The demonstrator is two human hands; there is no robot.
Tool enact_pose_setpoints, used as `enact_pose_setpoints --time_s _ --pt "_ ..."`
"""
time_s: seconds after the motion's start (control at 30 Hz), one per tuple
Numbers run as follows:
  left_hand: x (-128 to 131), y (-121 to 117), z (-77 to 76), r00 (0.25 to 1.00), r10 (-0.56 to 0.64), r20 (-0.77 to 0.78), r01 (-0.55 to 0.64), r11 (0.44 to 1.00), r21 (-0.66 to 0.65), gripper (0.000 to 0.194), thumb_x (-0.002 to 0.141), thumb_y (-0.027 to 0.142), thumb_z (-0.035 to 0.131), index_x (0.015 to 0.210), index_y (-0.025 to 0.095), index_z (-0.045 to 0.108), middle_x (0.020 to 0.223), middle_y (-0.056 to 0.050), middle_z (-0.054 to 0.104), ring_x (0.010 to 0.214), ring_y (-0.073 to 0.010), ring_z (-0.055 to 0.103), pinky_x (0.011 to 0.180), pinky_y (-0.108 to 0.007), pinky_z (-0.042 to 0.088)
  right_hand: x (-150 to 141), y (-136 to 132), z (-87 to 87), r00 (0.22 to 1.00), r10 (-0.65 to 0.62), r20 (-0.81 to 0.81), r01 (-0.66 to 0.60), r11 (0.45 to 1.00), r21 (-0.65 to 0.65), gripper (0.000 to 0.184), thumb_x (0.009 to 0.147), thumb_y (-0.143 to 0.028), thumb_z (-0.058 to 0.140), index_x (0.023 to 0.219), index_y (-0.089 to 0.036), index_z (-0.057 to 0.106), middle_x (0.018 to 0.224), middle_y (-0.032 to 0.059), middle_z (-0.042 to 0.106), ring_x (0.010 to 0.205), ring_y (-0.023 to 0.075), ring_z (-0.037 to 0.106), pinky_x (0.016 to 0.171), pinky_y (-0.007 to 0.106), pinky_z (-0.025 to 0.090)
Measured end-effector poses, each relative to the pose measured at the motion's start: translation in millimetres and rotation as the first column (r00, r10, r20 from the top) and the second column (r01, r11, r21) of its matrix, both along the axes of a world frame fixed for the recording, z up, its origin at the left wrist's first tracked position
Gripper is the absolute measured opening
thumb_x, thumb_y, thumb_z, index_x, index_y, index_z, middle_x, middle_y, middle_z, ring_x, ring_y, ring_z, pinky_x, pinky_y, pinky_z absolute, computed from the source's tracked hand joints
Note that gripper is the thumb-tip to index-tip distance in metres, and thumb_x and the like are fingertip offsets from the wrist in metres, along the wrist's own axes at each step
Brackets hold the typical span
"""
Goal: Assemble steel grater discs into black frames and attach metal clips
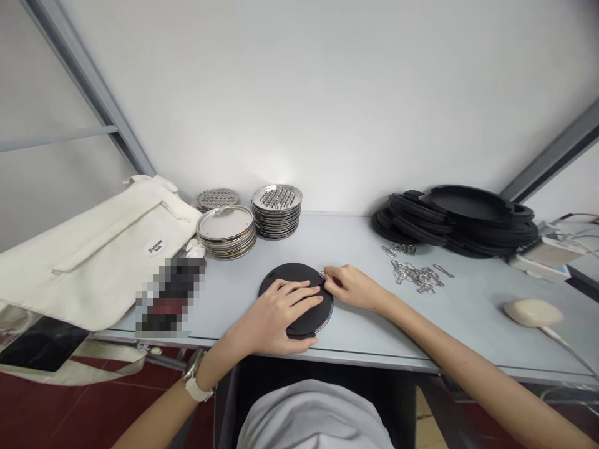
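Black disc (pixel 291 272) is lying on the table (pixel 349 242), right in front of me, near the front edge. I've got my left hand (pixel 279 313) laid across the top of it, palm down, fingers open and spread, not gripping. Right hand (pixel 350 287) is at the disc's right-hand rim, fingers curled and pinched on a small metal bit (pixel 322 275), though the fingertips hide most of it from me. A loose pile of metal clips (pixel 418 275) sits to the right, with a big heap of black parts (pixel 461 217) behind. Over on the left I can see some stacks of round metal plates (pixel 276 215), and beside those a cream bag (pixel 126 249) hanging over the table edge.
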State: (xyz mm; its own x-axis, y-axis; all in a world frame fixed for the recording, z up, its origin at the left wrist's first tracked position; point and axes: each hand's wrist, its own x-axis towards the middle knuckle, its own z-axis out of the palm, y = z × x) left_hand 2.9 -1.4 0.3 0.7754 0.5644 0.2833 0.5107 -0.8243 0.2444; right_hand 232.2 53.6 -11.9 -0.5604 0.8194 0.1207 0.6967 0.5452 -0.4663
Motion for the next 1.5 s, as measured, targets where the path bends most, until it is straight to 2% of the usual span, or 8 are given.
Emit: enact_pose_setpoints --time_s 0.37,0.6,0.87,1.13,1.33,1.5 --pt "0.3 0.5 -0.7 1.0 -0.003 0.01 0.003 1.0 -0.009 0.064 0.078 0.043 0.061 0.136 0.024 0.043 0.14 -0.006 0.047 0.132 -0.0271 0.038 0.105 -0.043 0.03 1.5 -0.8 1.8 1.0 0.015 -0.021 -0.015 1.0 -0.01 0.02 0.083 -0.019 0.042 0.064 -0.02 0.038 0.052 -0.0062 0.041 0.047 0.008 0.032 0.051 0.021 0.025" --pt "0.1 0.7 -0.3 1.0 0.0 0.001 0.0 1.0 -0.022 0.065 0.077 0.044 0.062 0.136 0.025 0.042 0.141 -0.005 0.046 0.132 -0.0263 0.037 0.106 -0.043 0.029 2.4 -1.2 1.1 0.999 0.022 -0.041 -0.022 1.0 0.016 0.012 0.083 -0.019 0.042 0.072 -0.021 0.039 0.055 -0.0065 0.043 0.049 0.0082 0.034 0.053 0.02 0.026" --pt "0.1 1.1 0.7 1.0 -0.002 -0.004 0.002 1.0 -0.025 0.065 0.077 0.042 0.062 0.136 0.025 0.042 0.141 -0.004 0.046 0.132 -0.0259 0.036 0.107 -0.043 0.029 1.3 0.3 -0.5 1.0 0.018 -0.01 -0.018 0.999 0.045 0.027 0.096 -0.029 0.032 0.07 -0.021 0.038 0.052 -0.0061 0.038 0.046 0.0093 0.032 0.052 0.023 0.023" --pt "-0.3 1.0 0.3 1.0 -0.001 -0.007 0.001 1.0 -0.025 0.065 0.077 0.043 0.063 0.136 0.025 0.042 0.141 -0.003 0.046 0.133 -0.0255 0.036 0.106 -0.042 0.029 1.9 1.0 0.4 0.999 0.028 -0.037 -0.028 1.0 0.006 0.032 0.097 -0.033 0.032 0.067 -0.021 0.034 0.051 -0.006 0.037 0.046 0.0087 0.031 0.052 0.023 0.023" --pt "-0.1 0.8 1.1 1.0 0.001 -0.009 -0.001 1.0 -0.021 0.067 0.076 0.043 0.064 0.136 0.025 0.041 0.14 -0.003 0.046 0.132 -0.025 0.036 0.107 -0.041 0.028 1.1 0.7 -0.4 0.994 0.047 -0.1 -0.047 0.999 -0.002 0.03 0.097 -0.033 0.033 0.069 -0.021 0.034 0.054 -0.0057 0.038 0.049 0.0095 0.032 0.053 0.023 0.026" --pt "0.0 1.0 1.0 1.0 -0.006 0.0 0.006 1.0 -0.023 0.066 0.076 0.043 0.064 0.136 0.024 0.042 0.14 -0.005 0.047 0.131 -0.0262 0.038 0.106 -0.042 0.029 0.8 0.4 -0.3 0.969 0.099 -0.228 -0.102 0.995 0.0 0.015 0.097 -0.03 0.034 0.087 -0.021 0.041 0.072 -0.0015 0.05 0.061 0.0116 0.043 0.061 0.023 0.034"
